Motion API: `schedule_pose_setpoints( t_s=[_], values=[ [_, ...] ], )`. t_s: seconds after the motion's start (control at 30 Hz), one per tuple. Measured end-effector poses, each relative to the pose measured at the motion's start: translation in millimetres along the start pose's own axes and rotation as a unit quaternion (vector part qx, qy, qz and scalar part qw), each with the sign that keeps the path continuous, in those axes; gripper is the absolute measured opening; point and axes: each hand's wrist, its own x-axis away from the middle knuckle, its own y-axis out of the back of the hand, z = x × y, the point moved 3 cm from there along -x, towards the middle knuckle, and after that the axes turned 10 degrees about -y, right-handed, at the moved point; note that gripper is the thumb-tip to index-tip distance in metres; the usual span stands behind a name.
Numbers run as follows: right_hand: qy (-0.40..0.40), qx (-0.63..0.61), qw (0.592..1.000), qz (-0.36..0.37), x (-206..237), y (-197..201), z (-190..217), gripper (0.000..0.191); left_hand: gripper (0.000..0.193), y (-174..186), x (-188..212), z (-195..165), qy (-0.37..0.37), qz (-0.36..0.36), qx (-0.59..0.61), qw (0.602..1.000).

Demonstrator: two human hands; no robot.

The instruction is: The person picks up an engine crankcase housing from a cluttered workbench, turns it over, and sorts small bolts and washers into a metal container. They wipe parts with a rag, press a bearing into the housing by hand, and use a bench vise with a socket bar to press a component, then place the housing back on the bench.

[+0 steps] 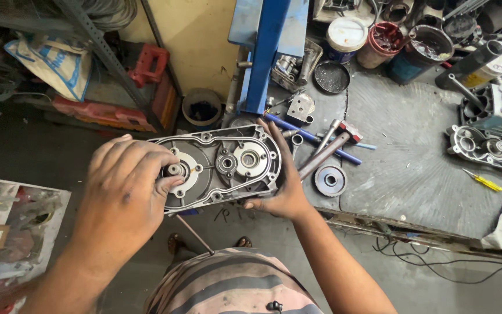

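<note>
Aluminium gearbox housing (219,166), grey and oblong with rounded ends, was held up over the front edge of the bench (413,168), its open face turned toward the camera. Inside it showed two pale round bearing seats, a small gear between them, cast ribs, and bolt holes spaced around a raised rim. The left hand (124,192) covered the housing's left end, its grimy fingers (164,185) curled narrow onto the left bearing seat. The right hand (283,189) gripped the right end, thumb along the rim and fingers wrapped behind the casting, so both hands were closed on the part. On the bench, a dull grey surface worn and scratched, lay a toothed steel gear (330,180) just right of the right hand, a steel shaft (323,154) and a blue rod (315,139). Farther right sat a second cast housing (484,148) and a yellow-handled screwdriver (483,181). At the back stood a white-lidded round tin (345,36) with a blue body, a red bucket (383,42) and a dark blue bucket (422,49), all smeared with grease. A blue painted steel column (265,52) rose at the bench's rear left. A white sack with blue print (53,61) lay on the left shelf beside a red plastic case (149,64).
</note>
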Motion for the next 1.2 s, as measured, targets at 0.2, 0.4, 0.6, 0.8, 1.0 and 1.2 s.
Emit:
schedule_pose_setpoints(
  t_s=[0.2,0.4,0.6,0.8,1.0,1.2],
  values=[
    [-0.019,-0.037,0.999,0.010,-17,6,-15,0.141,0.028,-3,-8,3,-0.016,0.008,0.019,1.000],
    [-0.014,-0.011,1.000,0.017,-11,13,-20,0.140,0.030,-1,-10,17,-0.011,0.046,0.089,0.995],
    [-0.004,-0.010,0.998,0.055,-12,12,-16,0.154,0.032,2,-11,21,-0.029,0.033,0.097,0.994],
    [0.024,0.003,1.000,0.005,-1,10,-17,0.157,0.040,3,-9,20,0.008,0.022,0.096,0.995],
    [0.063,0.022,0.997,-0.022,10,8,-19,0.157,0.037,1,-16,16,0.012,0.031,0.067,0.997],
    [0.086,0.045,0.993,-0.063,40,-3,-23,0.156,0.041,6,-11,31,0.018,0.022,0.090,0.996]
  ],
)
